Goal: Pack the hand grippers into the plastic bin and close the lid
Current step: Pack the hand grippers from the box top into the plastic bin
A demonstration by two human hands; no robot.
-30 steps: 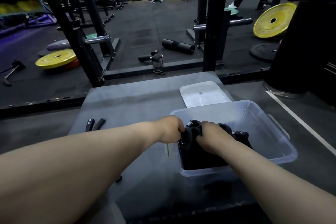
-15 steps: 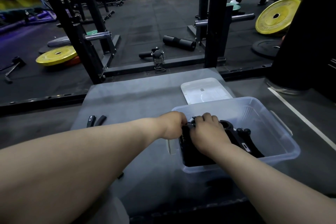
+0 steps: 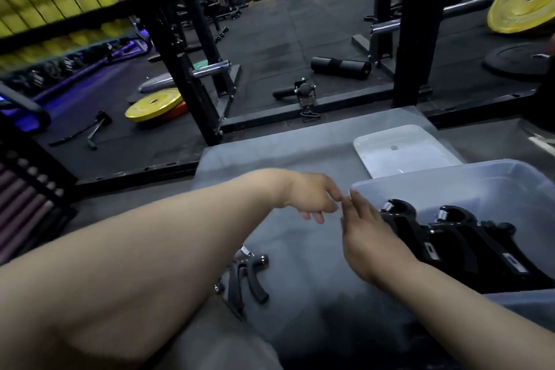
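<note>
lying diagonally in the plastic bin [image 3: 495, 177], hand grippers [image 3: 462, 234] point springs away.

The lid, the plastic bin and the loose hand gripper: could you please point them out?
lid [image 3: 402, 156]: head view, flat top.
plastic bin [image 3: 480, 186]: head view, far wall.
loose hand gripper [image 3: 254, 285]: head view, a handle.

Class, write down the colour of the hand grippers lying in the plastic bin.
Black hand grippers, with silvery springs at the top; the head view shows them.
</note>
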